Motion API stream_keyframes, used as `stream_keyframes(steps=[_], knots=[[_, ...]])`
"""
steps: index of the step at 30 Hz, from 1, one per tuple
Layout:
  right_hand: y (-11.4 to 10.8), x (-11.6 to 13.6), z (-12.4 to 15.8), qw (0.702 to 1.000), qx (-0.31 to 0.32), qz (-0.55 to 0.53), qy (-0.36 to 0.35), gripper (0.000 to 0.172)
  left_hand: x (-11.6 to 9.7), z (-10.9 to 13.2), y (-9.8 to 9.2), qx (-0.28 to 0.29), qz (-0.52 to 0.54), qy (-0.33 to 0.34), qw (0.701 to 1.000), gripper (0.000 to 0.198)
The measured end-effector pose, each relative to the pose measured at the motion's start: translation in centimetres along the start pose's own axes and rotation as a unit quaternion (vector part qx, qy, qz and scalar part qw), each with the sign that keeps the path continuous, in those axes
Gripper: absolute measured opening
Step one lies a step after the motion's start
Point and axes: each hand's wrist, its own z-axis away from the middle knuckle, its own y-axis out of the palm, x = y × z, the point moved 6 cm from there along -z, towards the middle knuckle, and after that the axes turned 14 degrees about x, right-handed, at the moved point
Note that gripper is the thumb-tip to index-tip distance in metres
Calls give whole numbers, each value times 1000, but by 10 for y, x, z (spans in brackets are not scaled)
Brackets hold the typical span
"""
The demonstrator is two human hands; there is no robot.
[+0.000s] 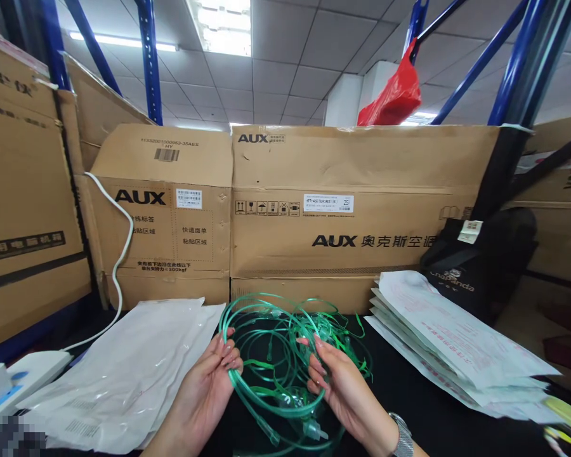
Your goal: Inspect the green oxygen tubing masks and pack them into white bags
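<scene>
My left hand (pixel 219 365) is closed around the left side of a coil of clear green tubing (pixel 261 404). On the coil's right side, my right hand (pixel 330 374) grips it too, with thumb and fingers curled. A tube end with a connector (pixel 272 437) hangs from the lower part of the loops. Low between the hands there is a clear plastic fitting (pixel 314 430). Behind the right hand lies a tangled heap of more green tubing and straps (pixel 335 327) on the black surface. How much of it joins the held coil I cannot tell.
To the left lie flat white plastic packets (pixel 137 343) beside a white power strip (pixel 38 374) with a cord. A stack of printed paper bags (pixel 457 330) lies to the right, before a black bag (pixel 480 260). Cardboard boxes (pixel 333 171) wall off the back.
</scene>
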Motion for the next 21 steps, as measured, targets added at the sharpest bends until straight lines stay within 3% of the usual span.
stream_keyframes(steps=[6, 10, 12, 16, 21], knots=[[-5, 13, 1, 999, 26, -22, 20, 19, 9, 8, 25, 36, 115, -129, 984, 26], [0, 13, 1, 998, 46, -9, 47, 17, 12, 12, 19, -18, 112, -191, 975, 27], [5, 7, 2, 998, 49, 0, 47, 19, 11, 10, 11, -33, 105, -159, 981, 22], [21, -12, 6, 994, 90, 21, 62, 25, -2, 4, 0, -36, 92, -44, 994, 36], [37, -23, 14, 980, 154, 80, 97, 34, -19, 3, 2, -38, 120, 20, 992, 38]])
